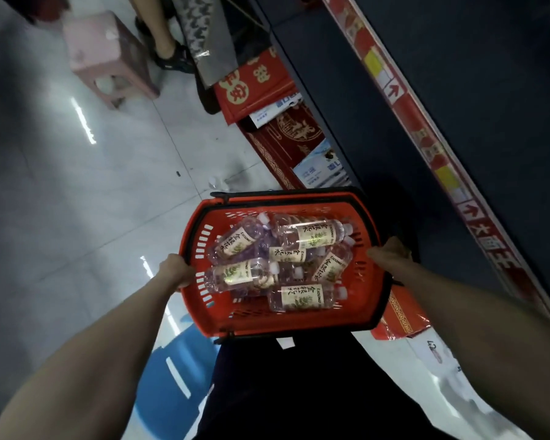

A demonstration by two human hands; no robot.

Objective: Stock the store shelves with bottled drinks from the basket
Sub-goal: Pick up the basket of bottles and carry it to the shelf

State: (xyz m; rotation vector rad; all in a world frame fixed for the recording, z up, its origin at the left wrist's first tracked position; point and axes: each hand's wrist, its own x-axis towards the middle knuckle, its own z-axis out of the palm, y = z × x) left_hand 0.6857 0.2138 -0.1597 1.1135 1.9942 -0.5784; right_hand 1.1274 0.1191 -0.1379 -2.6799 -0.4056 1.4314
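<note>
I carry a red plastic basket [204, 312] with black handles in front of me, above the floor. My left hand [175, 270] grips its left rim and my right hand [389, 254] grips its right rim. Inside lie several clear bottled drinks [311, 238] with cream labels and white caps, piled on their sides. The dark store shelf [473, 100] runs along the right, its edge lined with a red price strip [426, 144].
Red gift boxes [286, 134] stand on the floor at the shelf's foot, ahead of the basket. A pink stool [105, 55] and another person's foot [172, 57] are at the far end of the aisle. A blue stool [172, 376] sits below my left arm. Grey tiled floor spreads to the left.
</note>
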